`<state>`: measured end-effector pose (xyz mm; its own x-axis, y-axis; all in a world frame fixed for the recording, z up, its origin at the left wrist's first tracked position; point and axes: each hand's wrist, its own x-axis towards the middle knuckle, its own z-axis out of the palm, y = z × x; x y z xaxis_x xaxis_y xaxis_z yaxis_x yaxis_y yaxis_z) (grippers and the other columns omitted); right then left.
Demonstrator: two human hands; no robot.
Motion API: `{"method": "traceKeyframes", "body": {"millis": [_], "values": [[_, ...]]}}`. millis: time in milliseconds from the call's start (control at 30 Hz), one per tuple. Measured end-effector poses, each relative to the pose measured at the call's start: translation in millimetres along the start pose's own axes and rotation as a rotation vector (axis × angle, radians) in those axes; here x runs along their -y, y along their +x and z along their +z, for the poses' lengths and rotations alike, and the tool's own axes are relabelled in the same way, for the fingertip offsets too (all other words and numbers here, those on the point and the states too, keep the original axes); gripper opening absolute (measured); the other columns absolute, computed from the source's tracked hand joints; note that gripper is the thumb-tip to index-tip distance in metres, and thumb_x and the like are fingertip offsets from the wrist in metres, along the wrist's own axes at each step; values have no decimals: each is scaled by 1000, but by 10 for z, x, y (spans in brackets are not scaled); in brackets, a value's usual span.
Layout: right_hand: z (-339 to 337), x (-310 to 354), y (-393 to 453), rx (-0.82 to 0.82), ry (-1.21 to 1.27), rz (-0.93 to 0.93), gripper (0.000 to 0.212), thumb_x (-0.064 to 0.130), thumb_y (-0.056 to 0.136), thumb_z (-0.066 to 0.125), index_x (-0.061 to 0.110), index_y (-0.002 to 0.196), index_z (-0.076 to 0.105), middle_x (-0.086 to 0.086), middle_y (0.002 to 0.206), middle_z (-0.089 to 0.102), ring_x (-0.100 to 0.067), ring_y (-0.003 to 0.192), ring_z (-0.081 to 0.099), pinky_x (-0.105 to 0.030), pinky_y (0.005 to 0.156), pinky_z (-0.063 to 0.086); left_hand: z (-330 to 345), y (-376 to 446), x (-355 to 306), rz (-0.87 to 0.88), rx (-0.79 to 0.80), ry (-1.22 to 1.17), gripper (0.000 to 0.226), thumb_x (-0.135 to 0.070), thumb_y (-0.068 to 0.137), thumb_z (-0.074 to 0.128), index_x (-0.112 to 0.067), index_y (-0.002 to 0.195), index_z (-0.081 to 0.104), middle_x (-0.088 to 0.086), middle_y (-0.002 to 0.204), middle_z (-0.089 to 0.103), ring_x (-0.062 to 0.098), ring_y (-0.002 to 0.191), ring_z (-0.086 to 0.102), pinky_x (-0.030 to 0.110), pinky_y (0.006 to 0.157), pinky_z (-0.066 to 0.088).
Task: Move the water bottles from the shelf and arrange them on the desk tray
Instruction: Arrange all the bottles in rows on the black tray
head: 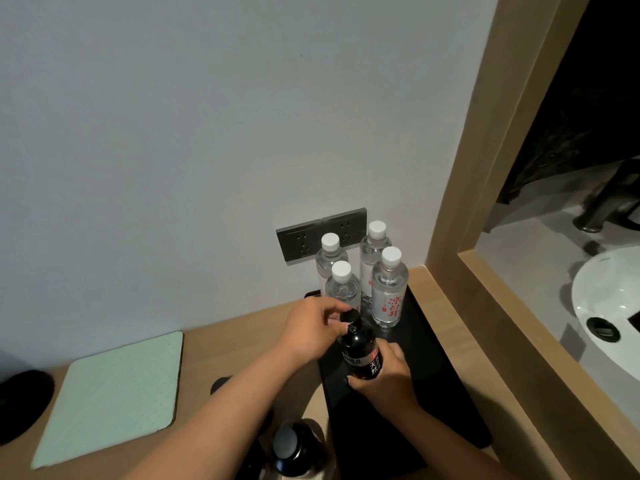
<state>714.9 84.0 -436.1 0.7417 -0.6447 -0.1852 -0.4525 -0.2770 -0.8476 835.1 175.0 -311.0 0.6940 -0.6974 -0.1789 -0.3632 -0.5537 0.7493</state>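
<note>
Four water bottles (363, 278) stand in two pairs at the back end of the tray (433, 362), which lies along the worktop's (242, 337) right edge, a fifth bottle (358, 348) before them, a pad (110, 393) well to the left.

Pale green mat (110, 400) flat on the wooden counter (242, 327), left. Dark round thing (20, 405) beside it at the left edge. Two grey sockets (320, 233) on the white wall (207, 116). White basin (609, 306) behind the wood-framed opening (460, 168), right. Dark-lidded flask (294, 448) at bottom.
</note>
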Motion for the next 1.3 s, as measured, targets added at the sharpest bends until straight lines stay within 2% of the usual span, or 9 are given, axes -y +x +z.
{"method": "traceKeyframes", "body": {"millis": [133,233,367,500,700,900,1067,1233,1300], "values": [[49,-75,173,0,16,-10,70,19,52,89,13,114,58,1,107,50,-15,99,55,-12,78,41,20,18,75,49,-42,-60,25,-6,85,66,-21,103,74,-11,83,73,-2,78,65,14,77,50],[60,-97,262,26,61,-19,67,20,52,88,17,111,58,3,107,53,-15,101,55,-15,80,40,60,12,117,34,-66,-143,28,-3,84,66,-20,106,72,-14,90,72,-7,87,66,13,85,50],[71,-139,265,38,146,-11,62,14,54,86,42,98,54,6,107,62,-11,102,59,-24,84,45,116,24,128,6,-76,-200,28,-4,81,71,-18,105,72,-13,89,72,-5,88,67,15,87,51],[80,-125,258,64,141,-11,68,15,58,87,49,102,47,11,113,60,-5,105,55,-23,88,44,149,2,138,40,-50,-192,28,-8,79,73,-23,102,73,-14,91,73,-4,88,67,13,85,50],[155,-65,347,49,57,32,69,18,60,85,21,121,52,2,115,61,-17,111,57,-23,87,42,121,-32,168,32,-55,-233,32,-3,80,71,-25,103,71,-10,96,72,-3,93,67,15,89,50],[172,0,331,20,-3,103,72,15,57,88,14,120,53,-7,118,63,-25,113,57,-26,90,43,-114,-187,283,-29,-141,-209,25,-7,81,71,-27,96,68,-10,89,72,-1,86,68,19,86,52],[70,85,171,42,29,186,94,17,57,89,9,137,40,-15,137,45,-29,123,49,-38,104,42,-427,-429,476,-108,-248,-68,23,-12,86,64,-22,106,67,-10,95,68,-1,92,62,19,86,49],[7,140,-110,37,-81,202,94,25,66,85,7,141,31,-18,143,33,-31,129,42,-34,104,36,-635,-733,737,-282,-372,-112,24,-14,85,64,-21,109,67,-8,102,64,9,103,58,24,89,41],[-13,148,-213,49,-105,217,90,27,71,82,7,142,30,-17,144,31,-30,129,41,-34,104,36,-642,-866,817,-335,-349,-130,29,-16,85,66,-20,114,63,-8,107,58,9,104,52,24,90,38]]}}
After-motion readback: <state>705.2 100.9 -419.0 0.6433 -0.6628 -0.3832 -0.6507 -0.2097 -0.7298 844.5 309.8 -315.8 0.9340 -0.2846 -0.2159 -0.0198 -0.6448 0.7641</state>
